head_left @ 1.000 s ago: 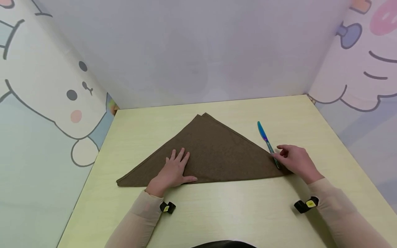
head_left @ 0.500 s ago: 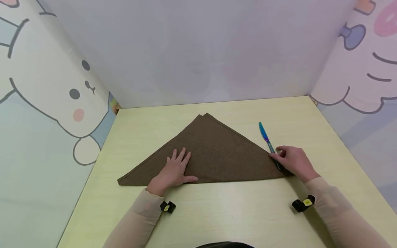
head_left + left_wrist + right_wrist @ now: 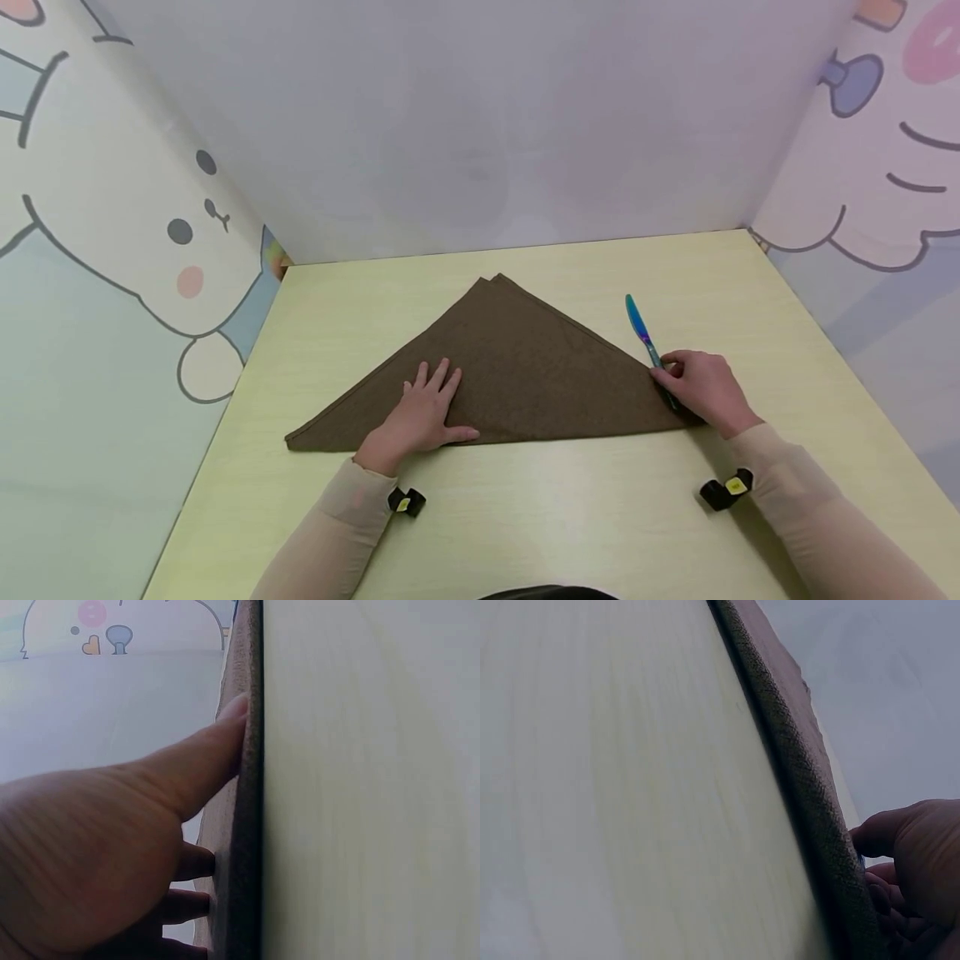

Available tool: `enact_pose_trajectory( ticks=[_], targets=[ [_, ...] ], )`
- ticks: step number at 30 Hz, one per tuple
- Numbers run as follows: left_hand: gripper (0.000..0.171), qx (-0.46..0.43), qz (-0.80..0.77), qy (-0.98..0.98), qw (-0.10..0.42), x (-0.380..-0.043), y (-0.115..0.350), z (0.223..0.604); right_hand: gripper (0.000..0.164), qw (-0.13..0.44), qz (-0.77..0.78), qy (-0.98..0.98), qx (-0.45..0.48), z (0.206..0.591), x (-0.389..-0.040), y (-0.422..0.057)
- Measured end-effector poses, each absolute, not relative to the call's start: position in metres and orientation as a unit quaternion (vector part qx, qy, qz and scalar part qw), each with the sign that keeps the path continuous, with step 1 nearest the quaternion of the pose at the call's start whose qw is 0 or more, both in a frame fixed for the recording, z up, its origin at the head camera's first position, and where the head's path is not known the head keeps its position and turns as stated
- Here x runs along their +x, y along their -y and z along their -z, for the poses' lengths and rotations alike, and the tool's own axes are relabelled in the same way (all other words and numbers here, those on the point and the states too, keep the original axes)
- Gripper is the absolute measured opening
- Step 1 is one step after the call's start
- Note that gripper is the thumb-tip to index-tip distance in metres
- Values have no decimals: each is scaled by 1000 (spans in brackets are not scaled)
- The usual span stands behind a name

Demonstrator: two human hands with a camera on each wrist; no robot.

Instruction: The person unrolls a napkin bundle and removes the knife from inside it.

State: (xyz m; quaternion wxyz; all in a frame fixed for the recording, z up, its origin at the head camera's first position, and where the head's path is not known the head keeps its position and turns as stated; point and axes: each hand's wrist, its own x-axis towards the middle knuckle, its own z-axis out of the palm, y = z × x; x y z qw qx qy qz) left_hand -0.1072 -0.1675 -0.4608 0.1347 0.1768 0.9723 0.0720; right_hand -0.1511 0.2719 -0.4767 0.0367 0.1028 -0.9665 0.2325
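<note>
A brown cloth (image 3: 540, 367), folded into a wide triangle, lies on the table with its long edge toward me. My left hand (image 3: 416, 417) rests spread on its left half. In the left wrist view the thumb (image 3: 210, 742) lies along the fold. At the cloth's right corner, a shiny blue-green table knife (image 3: 645, 337) lies slanted, blade pointing away, its handle end over the cloth. My right hand (image 3: 705, 387) pinches the handle between thumb and curled fingers. In the right wrist view only a sliver of blue shows between them; the hand covers part of the corner.
The pale wood-grain table (image 3: 570, 508) extends around the cloth. A plain light wall (image 3: 480, 133) rises at its back edge. Cartoon-printed panels stand at the left (image 3: 112, 250) and right (image 3: 877, 183). Black wrist cameras sit on both sleeves.
My right hand has shifted slightly left along the knife, and its fingers have closed in on the handle. The left hand, the cloth and the knife look the same.
</note>
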Motion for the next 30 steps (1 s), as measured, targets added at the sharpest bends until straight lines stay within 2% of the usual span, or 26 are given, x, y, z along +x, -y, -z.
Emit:
enact_pose_trajectory(
  ticks=[12, 22, 30],
  targets=[
    [103, 174, -80, -972, 132, -107, 169, 463, 16, 68, -226, 968, 84, 477, -152, -262],
    [103, 178, -74, -972, 131, -107, 168, 462, 20, 56, -231, 970, 43, 477, -158, -270],
    [103, 180, -75, -973, 128, -106, 168, 462, 21, 43, -234, 971, 25, 474, -176, -278]
  ],
)
